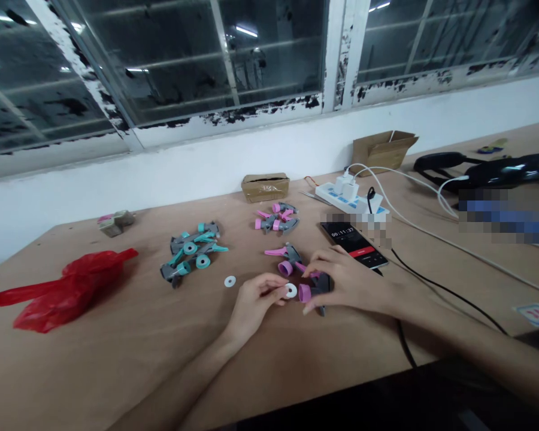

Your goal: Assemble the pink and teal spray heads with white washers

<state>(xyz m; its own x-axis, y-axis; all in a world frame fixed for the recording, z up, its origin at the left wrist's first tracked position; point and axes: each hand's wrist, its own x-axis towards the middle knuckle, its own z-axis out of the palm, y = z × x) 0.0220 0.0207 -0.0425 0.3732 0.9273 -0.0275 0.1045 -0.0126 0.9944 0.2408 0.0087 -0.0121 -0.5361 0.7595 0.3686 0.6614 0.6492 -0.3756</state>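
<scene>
My left hand (pixel 257 299) pinches a small white ring washer (pixel 290 291) between thumb and fingers. My right hand (pixel 345 280) grips a grey spray-trigger head with a pink cap (pixel 312 289), its pink opening facing the washer a few centimetres away. Another pink and grey trigger head (pixel 284 258) lies just behind my hands. A second white washer (pixel 229 281) lies flat on the table to the left of my left hand.
A pile of teal and grey trigger heads (pixel 192 251) lies at centre left, a pink pile (pixel 276 218) behind. A red plastic bag (pixel 67 288) is at left. A phone showing a timer (pixel 354 243), power strip (pixel 351 196), cables and cardboard boxes (pixel 265 186) sit at right and back.
</scene>
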